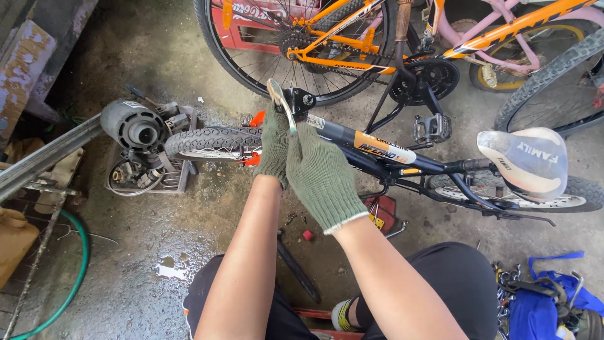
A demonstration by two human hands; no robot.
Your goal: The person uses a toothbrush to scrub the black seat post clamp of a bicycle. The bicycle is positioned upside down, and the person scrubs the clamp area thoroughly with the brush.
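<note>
Both my hands wear green knitted gloves. My left hand [274,148] and my right hand [322,173] are pressed together around a thin flat metal tool [281,104] that sticks up between them. They are held just in front of the head end of a black and orange bicycle frame [377,146], which lies across the floor. The small front wheel [211,142] is to the left of my hands. A clear plastic-covered saddle [528,162] is at the right.
Orange and pink bicycles [352,44] stand at the back. A grey motor [133,124] sits on a crate of parts at left. A green hose [75,277] curves at the lower left. Tools and a blue bag [547,302] lie at lower right. Puddle [170,267] on the concrete.
</note>
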